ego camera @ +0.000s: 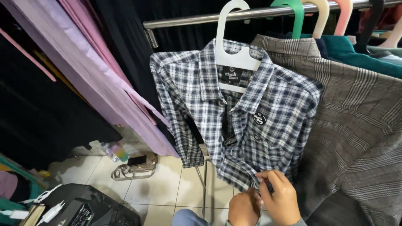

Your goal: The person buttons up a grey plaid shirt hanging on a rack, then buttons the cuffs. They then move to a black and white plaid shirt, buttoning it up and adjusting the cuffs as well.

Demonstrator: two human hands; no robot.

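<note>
A navy and white checked shirt (268, 113) hangs open-fronted on a white hanger (228, 54) from a metal rail (197, 19). Low in the view, my left hand (243, 208) and my right hand (279, 196) meet at the shirt's bottom front edge. My right hand pinches the hem fabric between thumb and fingers. My left hand sits just below and left of it, fingers curled against the same edge; what it grips is partly hidden.
A grey checked garment (356, 125) hangs right beside the shirt, with more hangers (322, 16) behind. Lilac cloth (83, 71) and black fabric hang at left. On the tiled floor (159, 188) lie a strap with a phone (136, 165), a black box (90, 207) and white chargers (50, 211).
</note>
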